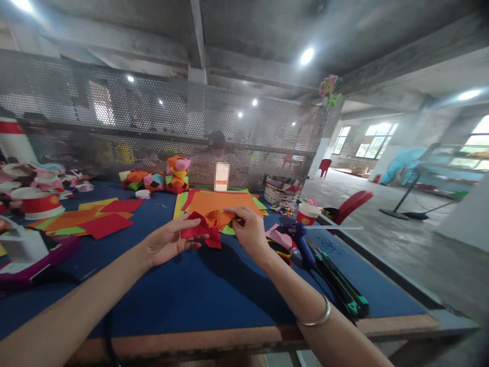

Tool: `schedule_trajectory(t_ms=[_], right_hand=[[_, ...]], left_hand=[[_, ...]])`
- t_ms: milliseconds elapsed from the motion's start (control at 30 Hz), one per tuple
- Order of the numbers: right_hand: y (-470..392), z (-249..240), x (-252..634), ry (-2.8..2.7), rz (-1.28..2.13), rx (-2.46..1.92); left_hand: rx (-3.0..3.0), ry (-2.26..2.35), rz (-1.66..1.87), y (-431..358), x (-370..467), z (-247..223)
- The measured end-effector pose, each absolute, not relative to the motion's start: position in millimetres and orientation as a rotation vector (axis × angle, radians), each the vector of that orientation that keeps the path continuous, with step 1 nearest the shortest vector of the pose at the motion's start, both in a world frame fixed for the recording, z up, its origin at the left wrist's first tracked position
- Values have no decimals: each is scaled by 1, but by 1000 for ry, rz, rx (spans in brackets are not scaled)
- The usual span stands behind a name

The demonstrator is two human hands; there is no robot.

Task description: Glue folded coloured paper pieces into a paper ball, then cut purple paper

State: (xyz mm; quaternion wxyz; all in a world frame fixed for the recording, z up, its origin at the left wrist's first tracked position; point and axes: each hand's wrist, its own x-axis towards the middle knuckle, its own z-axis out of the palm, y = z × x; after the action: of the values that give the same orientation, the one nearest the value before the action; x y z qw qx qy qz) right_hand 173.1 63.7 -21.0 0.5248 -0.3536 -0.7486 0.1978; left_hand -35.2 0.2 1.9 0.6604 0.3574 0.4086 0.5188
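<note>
Above the blue table [160, 306], my left hand [168, 240] holds a folded red piece [195, 228] between thumb and fingers. My right hand [249, 229] pinches an orange piece [220, 219] that adjoins the red one; whether the two are fixed together I cannot tell. Both pieces look like thin felt or paper. Behind the hands lies a stack of coloured sheets [214, 200], orange on top with green, red and yellow edges showing. Right of my right hand rests a blue glue gun [300, 239] with a clear glue stick in it.
Loose coloured sheets [103, 224] and a red-white paper cup [38, 203] lie left. Stuffed patchwork shapes [178, 175] stand before the mesh screen [160, 117]. At right are a woven basket [282, 189], another paper cup [307, 213], a black-green long tool [340, 283] and a purple-white device [34, 255] far left.
</note>
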Motion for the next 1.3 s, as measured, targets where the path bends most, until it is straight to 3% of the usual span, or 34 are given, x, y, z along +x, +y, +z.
schedule_trajectory(t_ms=[900, 1133, 1300], right_hand=[[58, -34, 162, -1738, 577, -679], [57, -30, 166, -1767, 224, -513], [51, -27, 167, -1872, 156, -409]], left_hand=[[1223, 968, 1135, -3, -32, -3], [1651, 1097, 1066, -1, -29, -9], [1794, 1174, 1017, -1, -27, -11]])
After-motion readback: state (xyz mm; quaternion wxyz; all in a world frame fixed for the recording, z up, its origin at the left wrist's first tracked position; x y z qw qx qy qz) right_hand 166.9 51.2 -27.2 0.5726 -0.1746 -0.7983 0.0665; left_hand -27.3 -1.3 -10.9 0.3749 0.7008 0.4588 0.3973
